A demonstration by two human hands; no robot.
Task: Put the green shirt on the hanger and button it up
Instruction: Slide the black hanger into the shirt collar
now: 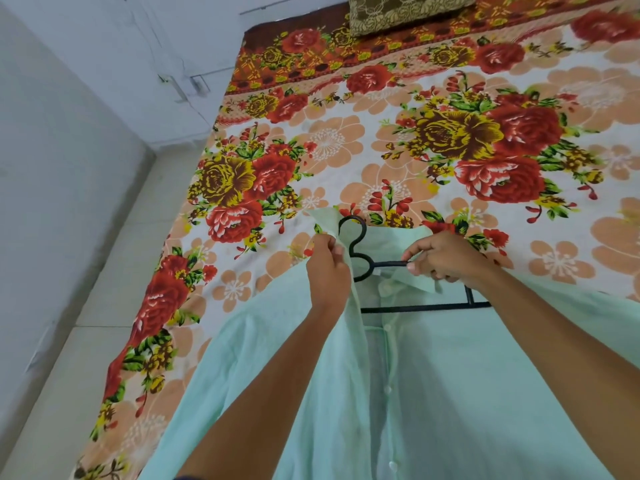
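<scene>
The pale green shirt (450,393) lies spread on the bed with its front open and its collar toward the far side. A black hanger (360,251) lies inside it; the hook sticks out past the collar and the lower bar shows across the open chest. My left hand (327,268) pinches the left collar edge just beside the hook. My right hand (446,258) pinches the hanger's right arm together with the right collar flap. A row of white buttons (388,389) runs down the right front edge, all undone.
A floral bedsheet (450,150) in red, orange and yellow covers the bed. An olive patterned pillow (405,10) lies at the far end. Grey tiled floor (86,306) and white walls are to the left of the bed.
</scene>
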